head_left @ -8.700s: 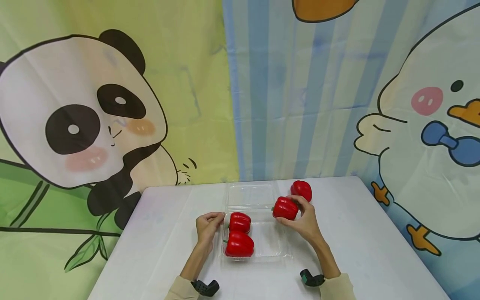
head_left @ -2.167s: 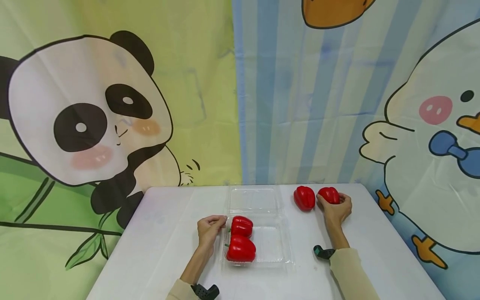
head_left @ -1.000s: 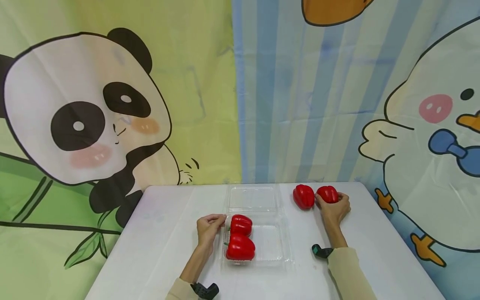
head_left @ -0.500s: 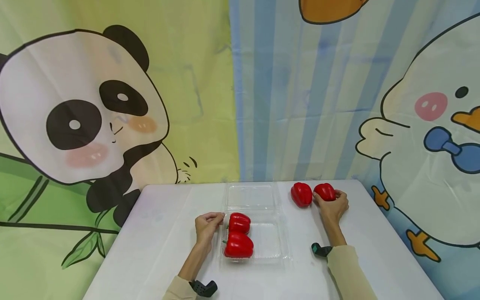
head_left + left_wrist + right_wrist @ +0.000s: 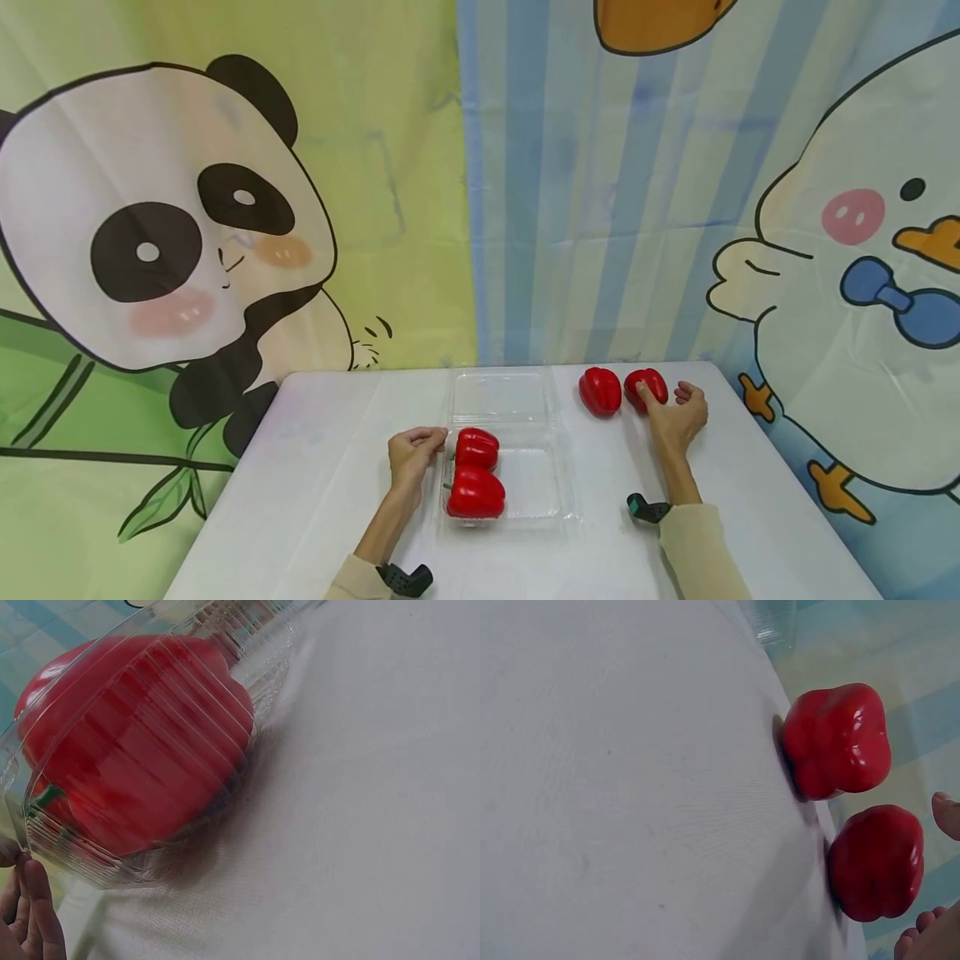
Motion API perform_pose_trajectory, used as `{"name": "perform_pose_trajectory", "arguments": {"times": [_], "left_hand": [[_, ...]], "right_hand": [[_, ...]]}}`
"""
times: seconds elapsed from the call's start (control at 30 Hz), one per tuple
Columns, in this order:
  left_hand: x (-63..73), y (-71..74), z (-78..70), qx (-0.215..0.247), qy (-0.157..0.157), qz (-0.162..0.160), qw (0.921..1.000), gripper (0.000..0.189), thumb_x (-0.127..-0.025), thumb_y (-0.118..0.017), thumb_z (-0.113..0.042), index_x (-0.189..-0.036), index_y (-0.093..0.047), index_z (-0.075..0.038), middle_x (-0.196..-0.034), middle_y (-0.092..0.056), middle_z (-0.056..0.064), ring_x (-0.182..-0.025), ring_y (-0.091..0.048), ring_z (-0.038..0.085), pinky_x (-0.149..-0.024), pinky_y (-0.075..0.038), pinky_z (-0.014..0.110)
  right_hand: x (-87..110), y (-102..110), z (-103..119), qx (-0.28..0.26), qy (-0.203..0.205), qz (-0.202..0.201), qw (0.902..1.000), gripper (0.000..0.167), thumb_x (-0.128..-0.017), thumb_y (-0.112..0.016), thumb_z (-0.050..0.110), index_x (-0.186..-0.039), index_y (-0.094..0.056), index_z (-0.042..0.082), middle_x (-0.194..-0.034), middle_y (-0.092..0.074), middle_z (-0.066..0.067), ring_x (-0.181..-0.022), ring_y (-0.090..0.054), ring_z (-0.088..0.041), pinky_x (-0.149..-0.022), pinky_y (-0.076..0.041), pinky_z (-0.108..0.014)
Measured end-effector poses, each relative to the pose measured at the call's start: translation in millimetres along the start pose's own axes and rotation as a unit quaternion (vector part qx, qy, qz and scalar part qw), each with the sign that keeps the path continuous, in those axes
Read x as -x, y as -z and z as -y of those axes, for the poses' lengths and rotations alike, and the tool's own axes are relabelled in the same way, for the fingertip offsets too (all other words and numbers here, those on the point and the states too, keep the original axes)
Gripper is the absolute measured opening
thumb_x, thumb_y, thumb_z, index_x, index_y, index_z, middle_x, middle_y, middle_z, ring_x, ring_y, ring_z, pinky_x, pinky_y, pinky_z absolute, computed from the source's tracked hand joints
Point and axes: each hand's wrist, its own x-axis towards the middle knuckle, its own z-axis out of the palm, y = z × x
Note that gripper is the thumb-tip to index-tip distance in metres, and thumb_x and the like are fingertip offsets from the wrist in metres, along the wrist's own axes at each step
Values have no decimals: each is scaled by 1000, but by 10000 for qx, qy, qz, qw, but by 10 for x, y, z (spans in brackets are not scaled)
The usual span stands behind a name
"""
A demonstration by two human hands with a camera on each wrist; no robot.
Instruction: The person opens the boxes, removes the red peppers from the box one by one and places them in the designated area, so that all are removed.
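My left hand (image 5: 411,457) pinches the left rim of a clear plastic clamshell box (image 5: 536,493), whose lid (image 5: 500,396) lies folded back. In the box's left half sit two red bell peppers, the rear one (image 5: 477,448) and the front one (image 5: 476,492). The left wrist view shows the front pepper (image 5: 142,742) through the ribbed wall, with fingertips (image 5: 37,881) at the box's corner. At the back right, my right hand (image 5: 678,421) is spread around a red bell pepper (image 5: 649,390); the right wrist view shows thumb and fingers apart from that pepper (image 5: 877,862).
Another red bell pepper (image 5: 600,392) stands just left of the one by my right hand. All of it rests on a white table (image 5: 337,500) whose far edge meets a cartoon-printed curtain (image 5: 390,208). Each wrist wears a black camera mount.
Earlier my right hand carried a pepper over the box, then gripped one at the back right. Now its fingers have spread and released that pepper. My left hand keeps its pinch.
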Motion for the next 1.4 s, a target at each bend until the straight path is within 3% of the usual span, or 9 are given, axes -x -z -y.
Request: {"name": "perform_pose_trajectory", "arguments": {"times": [0.37, 0.73, 0.8, 0.9, 1.0, 1.07, 1.27, 1.4], "left_hand": [[-19, -1, 31, -34, 10, 19, 10000, 25, -97, -82, -16, -105, -81, 8, -85, -82, 13, -67, -67, 9, -62, -54, 20], [12, 9, 23, -11, 46, -18, 10000, 25, -96, -83, -16, -104, -81, 8, -84, -82, 11, -67, -68, 8, -62, -54, 20], [26, 9, 26, -6, 47, -27, 10000, 25, -96, -83, -16, -104, -81, 8, -85, -82, 11, -67, -68, 8, -62, -54, 20], [35, 7, 33, 24, 17, -16, 10000, 25, -96, -83, -15, -104, -81, 8, -84, -82, 10, -66, -68, 8, -61, -53, 20], [32, 4, 40, 69, 0, -14, 10000, 24, -96, -83, -14, -104, -81, 9, -81, -81, 7, -66, -67, 8, -60, -53, 20], [30, 0, 40, 86, 19, -6, 10000, 24, -96, -83, -14, -104, -81, 9, -80, -81, 6, -66, -67, 8, -60, -53, 20], [8, -10, 23, 101, -13, -7, 9999, 24, -96, -83, -14, -104, -81, 9, -81, -81, 10, -66, -67, 8, -60, -53, 20], [-1, -12, 21, 103, -34, -12, 9999, 24, -96, -83, -12, -104, -81, 10, -80, -80, 9, -66, -66, 8, -60, -52, 20]], "right_hand": [[78, 87, 258, -160, 528, -36, 9985, 73, -92, -89, 31, -150, -57, 1, -149, -62, -24, -134, -56, -40, -119, -46, -60], [285, 170, 506, -197, 854, 624, 9942, 71, -92, -89, 36, -149, -62, 5, -148, -66, -20, -130, -63, -39, -115, -52, -62], [331, 178, 520, -174, 873, 715, 9935, 70, -91, -90, 36, -148, -63, 6, -146, -68, -19, -127, -65, -38, -114, -55, -58], [388, 177, 525, -156, 944, 838, 9919, 68, -91, -90, 37, -146, -65, 5, -142, -70, -20, -122, -67, -37, -108, -59, -37], [447, 158, 525, -251, 1019, 1005, 9894, 64, -92, -90, 35, -142, -67, 2, -138, -72, -23, -120, -68, -39, -96, -52, -12], [497, 145, 528, -316, 1068, 1135, 9873, 62, -92, -90, 32, -141, -68, 1, -136, -72, -24, -118, -68, -41, -92, -47, -3], [648, 90, 548, -283, 1243, 1491, 9806, 60, -89, -93, 28, -140, -71, 5, -137, -75, -18, -117, -71, -38, -100, -54, -13], [719, 49, 552, -308, 1287, 1755, 9755, 59, -88, -93, 28, -138, -72, 5, -133, -76, -18, -116, -70, -35, -99, -56, -18]]}}
